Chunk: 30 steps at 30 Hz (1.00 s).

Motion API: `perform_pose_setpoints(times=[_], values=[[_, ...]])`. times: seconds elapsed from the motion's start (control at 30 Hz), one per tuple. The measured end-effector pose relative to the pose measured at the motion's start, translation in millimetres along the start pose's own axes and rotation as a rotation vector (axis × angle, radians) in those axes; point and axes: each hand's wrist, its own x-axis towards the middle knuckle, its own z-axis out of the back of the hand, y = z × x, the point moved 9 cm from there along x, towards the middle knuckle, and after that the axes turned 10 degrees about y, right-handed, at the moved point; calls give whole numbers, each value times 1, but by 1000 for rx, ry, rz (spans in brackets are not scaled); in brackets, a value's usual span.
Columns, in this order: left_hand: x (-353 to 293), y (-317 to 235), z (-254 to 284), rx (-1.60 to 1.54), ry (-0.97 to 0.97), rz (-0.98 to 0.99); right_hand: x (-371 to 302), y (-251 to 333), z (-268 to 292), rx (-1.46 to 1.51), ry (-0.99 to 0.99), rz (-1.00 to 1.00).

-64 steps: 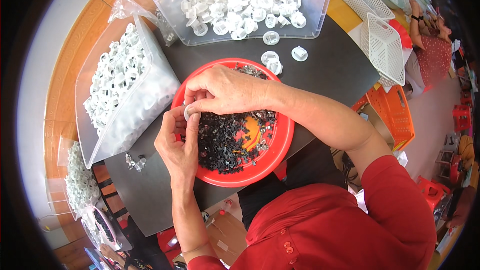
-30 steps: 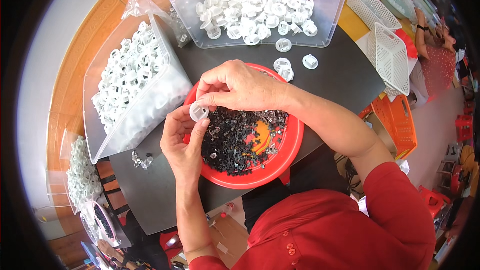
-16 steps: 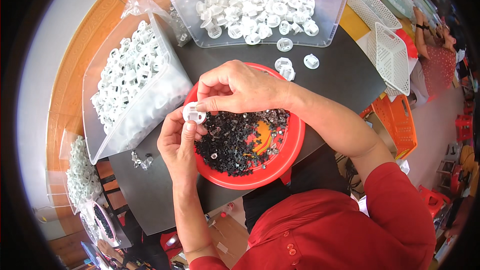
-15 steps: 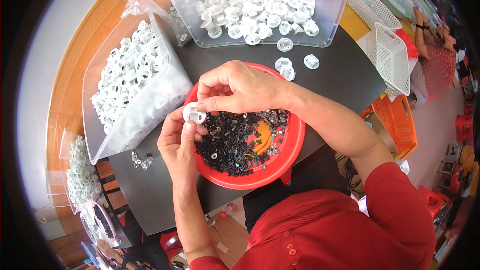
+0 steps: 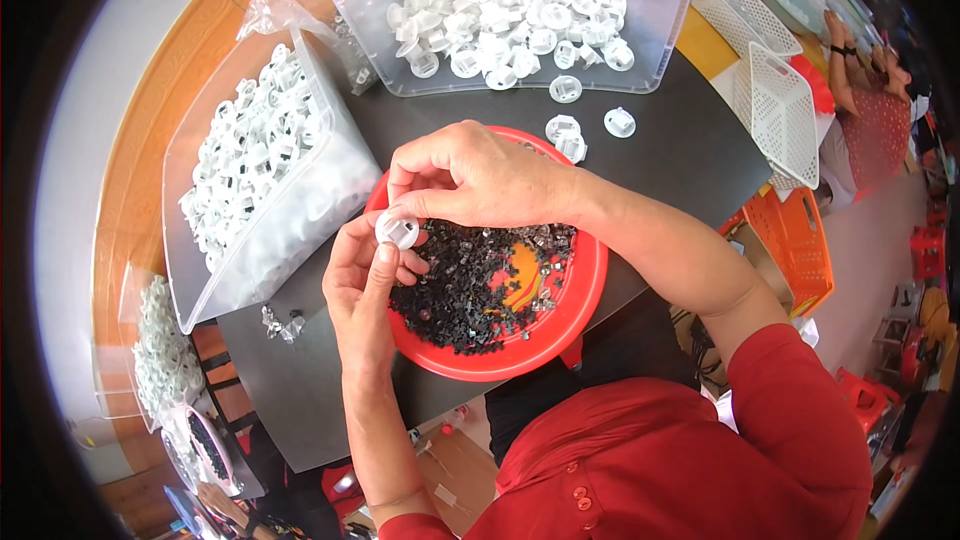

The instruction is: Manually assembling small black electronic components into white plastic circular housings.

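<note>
Between the thumb and fingers of my left hand (image 5: 362,265) is a round white plastic part (image 5: 399,229) with a rectangular opening in its middle. My right hand (image 5: 478,180) reaches across from the right, its thumb and fingertips closed at the part's upper edge. Whether a smaller piece sits between those fingertips is hidden. Both hands are above the left side of a red round tray (image 5: 590,285). Small black cross-shaped pieces (image 5: 450,305) and some clear ones (image 5: 545,302) lie heaped in it, around a bare yellow patch.
A tipped clear bin of white parts (image 5: 265,155) stands at left, and another clear bin (image 5: 650,40) at the back. A few loose white parts (image 5: 566,130) lie on the dark table (image 5: 690,145). White baskets (image 5: 785,115) and an orange crate (image 5: 805,250) are at right. Other people work nearby.
The white part has turned in my fingers and shifted slightly right, with my left hand moving along. My right hand stays at its upper edge.
</note>
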Motion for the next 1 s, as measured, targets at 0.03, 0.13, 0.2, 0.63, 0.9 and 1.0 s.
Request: perform_pose_setpoints(times=[0.03, 0.13, 0.2, 0.63, 0.9, 1.0], values=[[0, 1, -1, -3, 6, 9, 0, 0, -1, 14, 9, 2], [0, 0, -2, 16, 12, 2, 0, -4, -5, 66, 26, 5], [0, 0, -3, 7, 17, 0, 0, -5, -5, 103, 33, 8], [-1, -1, -2, -19, 8, 5, 0, -5, -4, 58, 49, -28], [-1, -3, -3, -16, 5, 4, 0, -1, -4, 46, 52, -24], [-1, -3, -4, -10, 6, 7, -1, 0, -3, 36, 43, -14]])
